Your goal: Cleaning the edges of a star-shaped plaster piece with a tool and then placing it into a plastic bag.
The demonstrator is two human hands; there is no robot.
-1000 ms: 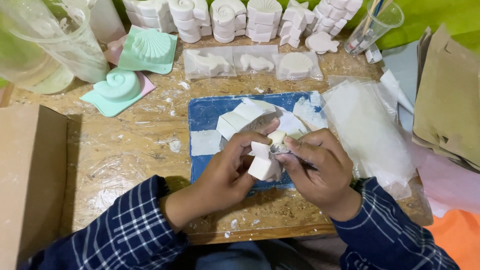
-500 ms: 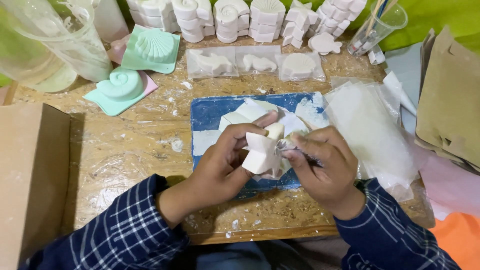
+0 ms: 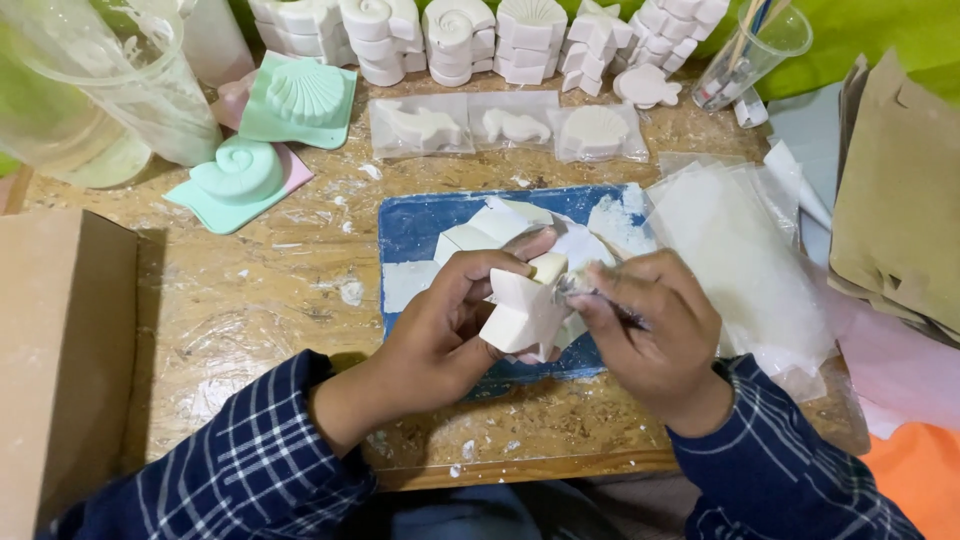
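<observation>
White plaster casting (image 3: 522, 312) being gripped by left hand (image 3: 450, 320) over blue mat (image 3: 430, 225); right hand (image 3: 655, 330) pinching thin tool (image 3: 590, 292) against it.

— What is the person wearing?
— A dark blue shirt with thin white lines that cross and make squares.
— Are the sleeves long?
— Yes. They end at the wrists. The left hand (image 3: 455, 320) and the right hand (image 3: 655, 325) are bare, with no rings or gloves.
</observation>
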